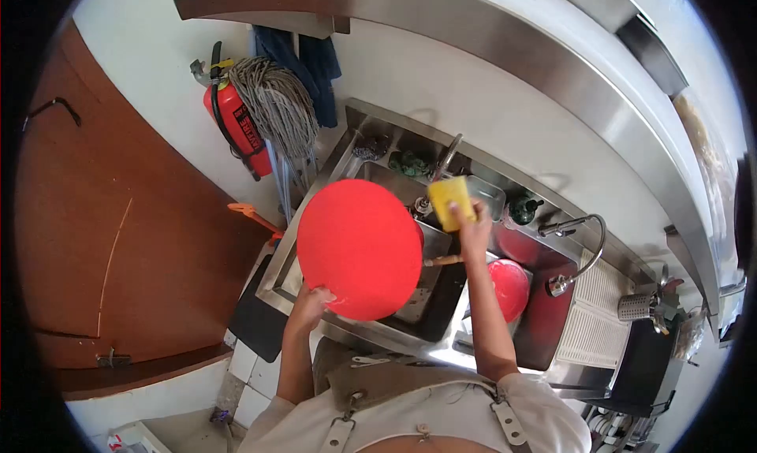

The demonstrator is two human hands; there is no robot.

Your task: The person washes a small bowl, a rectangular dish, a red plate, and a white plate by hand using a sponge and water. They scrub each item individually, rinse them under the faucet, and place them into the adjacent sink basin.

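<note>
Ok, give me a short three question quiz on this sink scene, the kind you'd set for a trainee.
1. True or false: the left hand holds the large round red plate by its lower edge.
2. What does the right hand hold up? A) a metal ladle B) the yellow rectangular sponge C) a green glass bottle
3. Fill in: hanging on the wall beside the red fire extinguisher is a grey string ____.

Key
1. True; the fingers grip the rim at the bottom, over the stainless steel sink.
2. B; it is raised near the tap.
3. Mop.
</note>
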